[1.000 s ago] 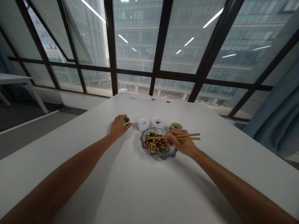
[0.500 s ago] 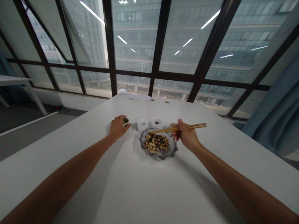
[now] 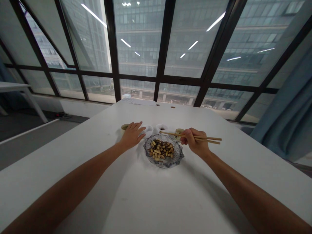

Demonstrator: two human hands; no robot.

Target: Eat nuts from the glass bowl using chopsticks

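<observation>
My right hand [image 3: 196, 141] grips a pair of wooden chopsticks [image 3: 170, 133], their tips pointing left above the back rim of a cut-glass bowl [image 3: 179, 157]. Peanuts and dark seeds [image 3: 161, 149] lie in the bowl. My left hand [image 3: 132, 136] is open, fingers spread, between a small greenish cup [image 3: 124, 127] and a white dish [image 3: 148, 130]; whether it touches the dish I cannot tell. A second white dish [image 3: 161, 127] with something dark in it stands behind the bowl. Another small cup [image 3: 179, 131] is partly hidden by my right hand.
Everything stands on a wide white table [image 3: 151, 201]. Papers [image 3: 140, 102] lie at its far edge by the windows. A blue curtain [image 3: 280, 113] hangs at the right, and another white table [image 3: 14, 85] stands at the far left.
My left hand has let go of the small cup at the left and moved right, toward the white dish. The chopstick tips have shifted slightly right and up, and their back ends have spread apart.
</observation>
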